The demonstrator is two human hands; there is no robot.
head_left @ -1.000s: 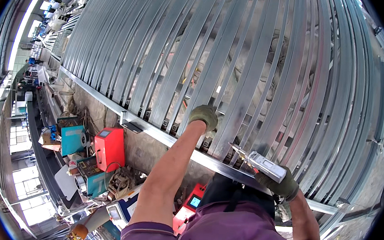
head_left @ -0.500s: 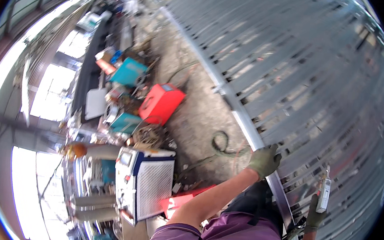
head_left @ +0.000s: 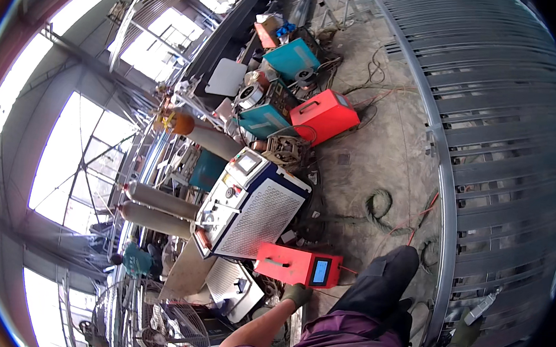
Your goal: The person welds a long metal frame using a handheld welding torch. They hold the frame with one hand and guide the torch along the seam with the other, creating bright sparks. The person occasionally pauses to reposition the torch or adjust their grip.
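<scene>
My left hand [head_left: 297, 295], in a dark green glove, is at the lower edge of a red box-shaped machine [head_left: 293, 265] with a black handle and a small lit screen. Its fingers are too small and dark to make out, so I cannot tell whether it touches the box. On the right, my gloved right hand [head_left: 464, 335] is closed around a silver-white welding gun [head_left: 481, 307] with a narrow tip. The gun is over the grey metal slatted panel [head_left: 499, 183], tip pointing up and away.
A white-and-blue cabinet [head_left: 264, 215] with a perforated side stands left of me. Beyond it are another red machine [head_left: 324, 118], teal machines [head_left: 292, 59] and grey gas cylinders [head_left: 158, 219]. A coiled hose [head_left: 378, 207] and red cable lie on the concrete floor [head_left: 387, 137].
My left hand has left the panel's edge rail and moved left to the red machine. My view has swung left, and my right hand still holds the welding gun.
</scene>
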